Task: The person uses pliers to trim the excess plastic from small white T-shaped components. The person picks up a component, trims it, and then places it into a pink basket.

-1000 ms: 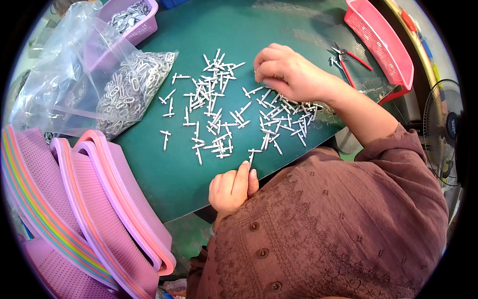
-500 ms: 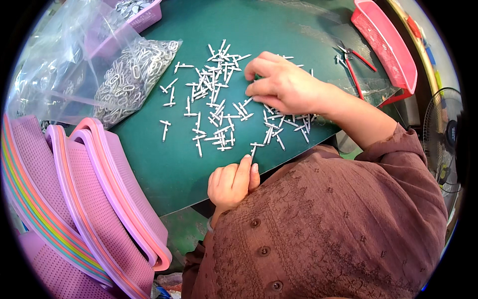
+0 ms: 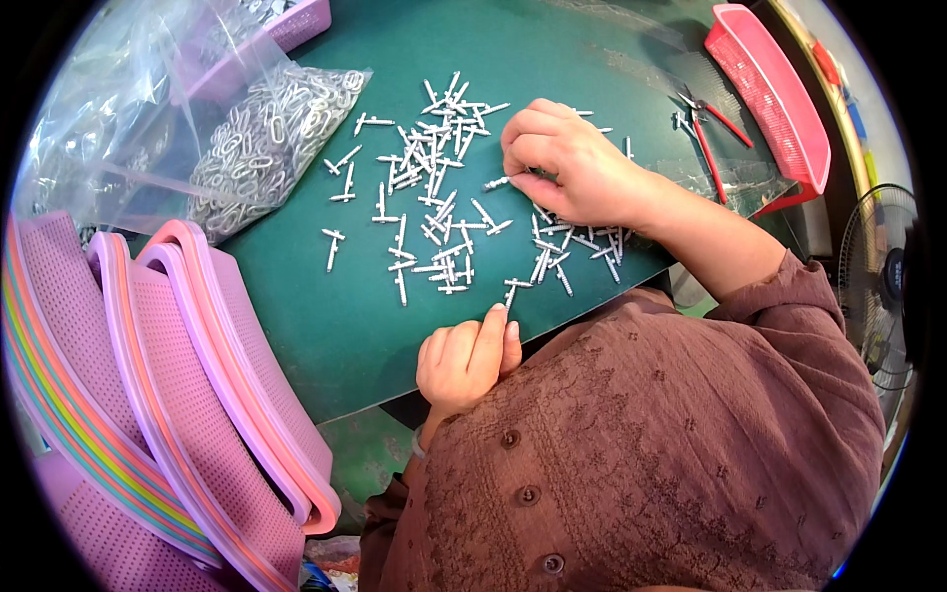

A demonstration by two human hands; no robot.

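My left hand (image 3: pixel 462 363) is at the table's near edge, closed with thumb and index finger on a small silver T-shaped metal piece (image 3: pixel 514 284). The crossbar of that piece points away from me. Farther off and to the right, my right hand (image 3: pixel 574 163) is curled in a pinch over the table. A silver metal piece (image 3: pixel 496 183) sticks out to the left from between its fingertips; its other end is hidden. Many similar T-shaped pieces (image 3: pixel 434 158) lie scattered left of my right hand, with more (image 3: pixel 562 242) just below it.
A clear plastic bag (image 3: pixel 261 148) of oval metal links lies left on the green table (image 3: pixel 335 306). Stacked pink-purple baskets (image 3: pixel 261 355) stand at lower left. Red-handled pliers (image 3: pixel 706 148) and a red basket (image 3: pixel 769 99) are at right, near a fan (image 3: pixel 883 276).
My right hand has pinched a metal piece, which now juts from its fingertips. My left hand keeps its hold on its piece. The whole view has shifted slightly.
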